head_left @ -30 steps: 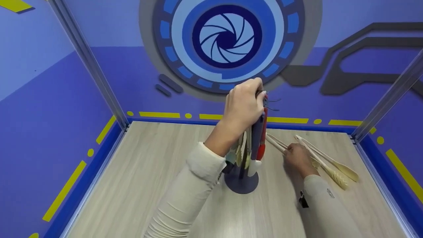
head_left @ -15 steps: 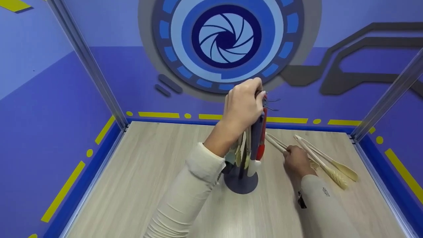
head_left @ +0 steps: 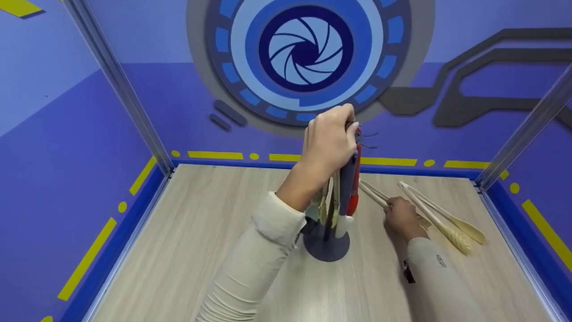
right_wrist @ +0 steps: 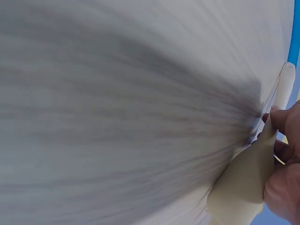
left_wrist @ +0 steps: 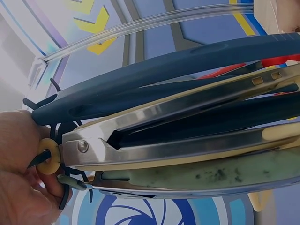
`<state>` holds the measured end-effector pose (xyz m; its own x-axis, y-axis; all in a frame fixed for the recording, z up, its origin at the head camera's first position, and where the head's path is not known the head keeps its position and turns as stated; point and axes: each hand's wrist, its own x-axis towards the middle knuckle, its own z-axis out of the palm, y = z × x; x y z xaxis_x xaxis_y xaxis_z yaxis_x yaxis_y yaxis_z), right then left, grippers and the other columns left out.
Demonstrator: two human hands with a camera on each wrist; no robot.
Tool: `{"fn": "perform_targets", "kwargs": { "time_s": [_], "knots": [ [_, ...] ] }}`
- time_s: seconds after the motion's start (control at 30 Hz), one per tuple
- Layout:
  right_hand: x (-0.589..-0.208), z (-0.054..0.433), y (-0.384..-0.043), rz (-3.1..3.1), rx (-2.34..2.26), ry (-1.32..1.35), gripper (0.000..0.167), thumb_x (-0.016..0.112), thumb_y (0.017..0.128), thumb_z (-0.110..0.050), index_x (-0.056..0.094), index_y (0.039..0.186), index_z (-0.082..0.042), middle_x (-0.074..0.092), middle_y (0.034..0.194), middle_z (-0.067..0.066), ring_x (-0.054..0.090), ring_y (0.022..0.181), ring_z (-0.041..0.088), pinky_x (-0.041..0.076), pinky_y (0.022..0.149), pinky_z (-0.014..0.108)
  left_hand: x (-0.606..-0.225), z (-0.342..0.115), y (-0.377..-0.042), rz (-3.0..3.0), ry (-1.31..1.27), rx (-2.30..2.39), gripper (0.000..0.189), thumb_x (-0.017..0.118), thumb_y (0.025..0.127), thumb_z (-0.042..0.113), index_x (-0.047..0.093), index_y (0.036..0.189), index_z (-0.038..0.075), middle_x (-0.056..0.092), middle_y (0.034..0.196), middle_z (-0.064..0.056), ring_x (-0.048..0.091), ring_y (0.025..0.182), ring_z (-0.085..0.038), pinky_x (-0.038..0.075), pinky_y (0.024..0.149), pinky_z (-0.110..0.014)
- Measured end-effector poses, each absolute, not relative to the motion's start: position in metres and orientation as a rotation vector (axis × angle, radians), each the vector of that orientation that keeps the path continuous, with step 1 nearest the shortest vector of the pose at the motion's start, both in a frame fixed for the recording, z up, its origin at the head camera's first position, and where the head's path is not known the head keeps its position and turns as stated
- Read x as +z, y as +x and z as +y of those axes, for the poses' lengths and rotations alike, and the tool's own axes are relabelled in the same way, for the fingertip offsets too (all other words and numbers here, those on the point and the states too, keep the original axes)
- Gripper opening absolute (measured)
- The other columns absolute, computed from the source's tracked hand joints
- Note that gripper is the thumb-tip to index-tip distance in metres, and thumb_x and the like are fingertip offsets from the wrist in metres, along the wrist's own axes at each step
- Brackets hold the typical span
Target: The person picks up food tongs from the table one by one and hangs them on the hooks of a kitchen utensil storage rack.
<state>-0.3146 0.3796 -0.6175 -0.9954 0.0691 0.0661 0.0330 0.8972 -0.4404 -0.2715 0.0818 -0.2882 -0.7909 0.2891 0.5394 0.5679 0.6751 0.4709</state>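
My left hand (head_left: 328, 138) grips the top of a dark utensil stand (head_left: 328, 252) with a round base. Several tongs hang from its hooks, among them a red-handled pair (head_left: 353, 203) and steel tongs (left_wrist: 178, 136) with cream edges. Dark hooks and a yellow ring (left_wrist: 48, 156) show beside my fingers in the left wrist view. On the table to the right, my right hand (head_left: 404, 217) holds cream tongs (head_left: 373, 193) around their middle. The right wrist view shows their broad end (right_wrist: 241, 183), and fingers pinching the arms. Part of the head is hidden by my hand.
Another cream pair with a slotted head (head_left: 459, 243) and a spoon-shaped head lies spread just right of my right hand. The wooden table (head_left: 192, 232) is bounded by blue walls and metal frame rails (head_left: 120, 85).
My right forearm has shifted very slightly to the left. The left hand and the stand stay where they were.
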Motion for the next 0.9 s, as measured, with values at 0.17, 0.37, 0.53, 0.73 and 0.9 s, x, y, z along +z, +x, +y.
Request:
{"fn": "perform_targets", "kwargs": {
  "time_s": [0.17,0.37,0.53,0.73,0.9],
  "knots": [
    [-0.621,0.382,-0.315,-2.961,0.605,0.006,0.030,0.059,0.101,-0.006,0.068,0.123,0.012,0.069,0.121,0.034,0.065,0.117,0.056,0.052,0.099,0.067,-0.285,0.082,-0.270,-2.479,-0.645,-0.896,0.014,0.066,0.107,0.024,0.066,0.097,0.014,0.071,0.094,0.000,0.070,0.083,-0.019,0.054,0.071,-0.032],
    [-0.618,0.382,-0.313,-2.953,0.697,-0.016,0.029,0.059,0.101,-0.006,0.069,0.122,0.012,0.069,0.122,0.033,0.066,0.117,0.054,0.053,0.099,0.065,-0.281,0.083,-0.269,-2.528,-0.616,-0.929,0.015,0.066,0.107,0.024,0.066,0.095,0.015,0.075,0.099,0.002,0.071,0.085,-0.018,0.055,0.072,-0.031],
    [-0.610,0.383,-0.304,-2.908,0.848,-0.082,0.032,0.056,0.101,-0.006,0.068,0.123,0.014,0.066,0.123,0.034,0.065,0.117,0.053,0.053,0.099,0.065,-0.279,0.085,-0.270,-2.551,-0.620,-0.921,0.015,0.066,0.107,0.024,0.066,0.095,0.014,0.077,0.101,0.001,0.071,0.089,-0.019,0.056,0.075,-0.031],
    [-0.595,0.379,-0.291,-2.786,0.948,-0.064,0.032,0.059,0.106,-0.009,0.067,0.127,0.013,0.060,0.132,0.033,0.061,0.124,0.054,0.048,0.107,0.067,-0.280,0.085,-0.270,-2.545,-0.605,-0.937,0.016,0.067,0.106,0.023,0.065,0.094,0.014,0.077,0.102,0.001,0.072,0.088,-0.020,0.057,0.074,-0.031],
    [-0.580,0.369,-0.285,-2.603,0.946,-0.013,0.027,0.069,0.102,-0.010,0.072,0.120,0.010,0.063,0.126,0.029,0.064,0.119,0.051,0.050,0.104,0.066,-0.279,0.085,-0.268,-2.539,-0.584,-0.942,0.015,0.067,0.107,0.022,0.066,0.094,0.014,0.077,0.101,0.000,0.074,0.088,-0.019,0.059,0.074,-0.030]
  ]
}}
